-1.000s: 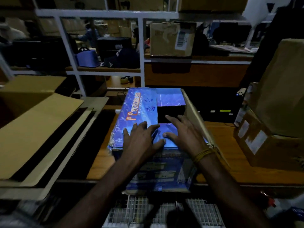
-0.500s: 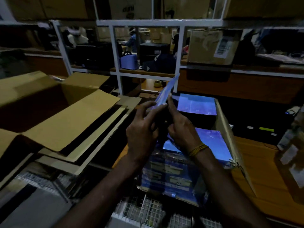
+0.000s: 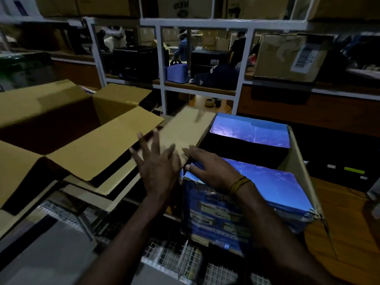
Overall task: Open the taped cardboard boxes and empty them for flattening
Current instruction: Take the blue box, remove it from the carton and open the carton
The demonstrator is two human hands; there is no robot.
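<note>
1. Far left: large open brown corrugated cardboard box (image 3: 61, 128), flaps splayed, lying over flattened sheets.
2. Centre: left hand (image 3: 158, 167), fingers spread and straight, pressing the blurred brown flap (image 3: 185, 130) outward; nothing clasped.
3. Right of it: right hand (image 3: 213, 169), fingers relaxed, resting on near-left rim of blue printed cardboard box (image 3: 236, 214), which sits on wooden bench (image 3: 349, 223).
4. Judged: light, stiff board, glossy; best held at flap edges.
5. Legible: "Size", "BRN"; rest unreadable.

The brown wooden counter (image 3: 347, 227) carries the blue printed cardboard box (image 3: 242, 204) with its flaps open. Just left of it lies a large open plain brown cardboard box (image 3: 67, 128) on flattened cardboard sheets (image 3: 115, 186).
</note>
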